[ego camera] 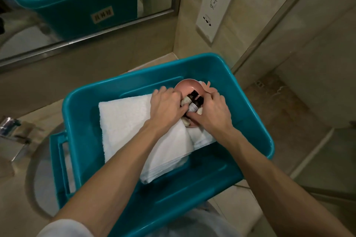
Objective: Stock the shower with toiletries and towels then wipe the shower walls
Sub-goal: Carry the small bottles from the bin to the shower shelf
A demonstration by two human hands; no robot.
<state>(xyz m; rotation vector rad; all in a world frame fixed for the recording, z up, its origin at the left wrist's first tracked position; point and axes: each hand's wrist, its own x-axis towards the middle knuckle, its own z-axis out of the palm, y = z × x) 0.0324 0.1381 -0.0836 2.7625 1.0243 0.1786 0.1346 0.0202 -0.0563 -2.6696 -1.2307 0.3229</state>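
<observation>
A teal plastic bin [86,121] rests on the vanity over the sink. Inside lie folded white towels [127,131] and a pink dish [183,85] at the far right. Small dark toiletry bottles [193,102] with pale labels sit in the dish. My left hand [167,104] curls round the bottles from the left. My right hand [213,111] grips them from the right, fingers under the labels. Both hands hide most of the dish and the lower parts of the bottles.
A mirror [57,31] behind the vanity reflects the bin. A white wall outlet plate [213,5] is on the tiled wall. The glass shower partition [289,25] stands to the right. A chrome faucet [13,136] is at the left edge.
</observation>
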